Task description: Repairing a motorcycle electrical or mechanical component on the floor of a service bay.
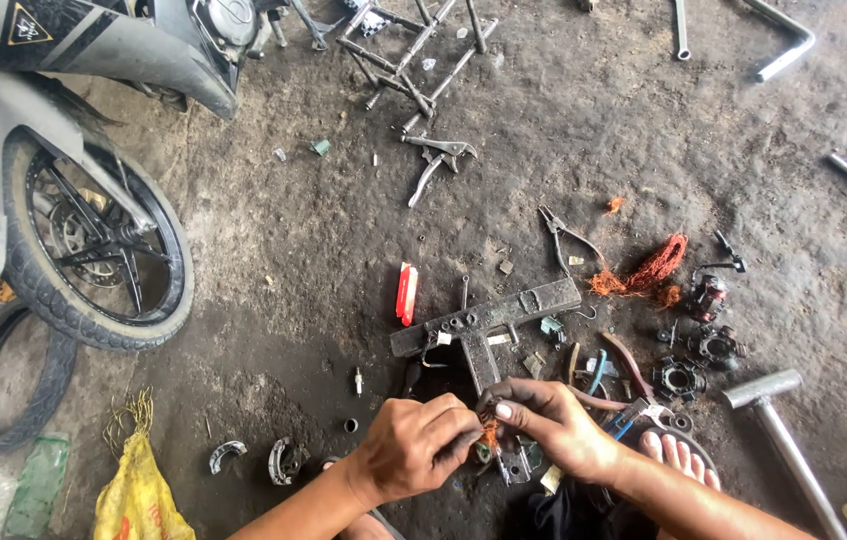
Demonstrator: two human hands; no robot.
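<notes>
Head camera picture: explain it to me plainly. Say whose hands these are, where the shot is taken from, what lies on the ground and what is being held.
There is no machine here, only a person working with two bare hands. The single picture comes from a camera worn on that person's head, looking down at a dirty concrete floor. The left hand and right hand meet over a small part wound with orange copper wire, both pinching at it. Just beyond them lies a grey T-shaped metal bar. To the right are a loose tangle of copper wire, round dark coil parts and a hammer. Pliers lie farther off, and a motorcycle wheel stands at the left. The person's bare foot shows by the right hand.
</notes>
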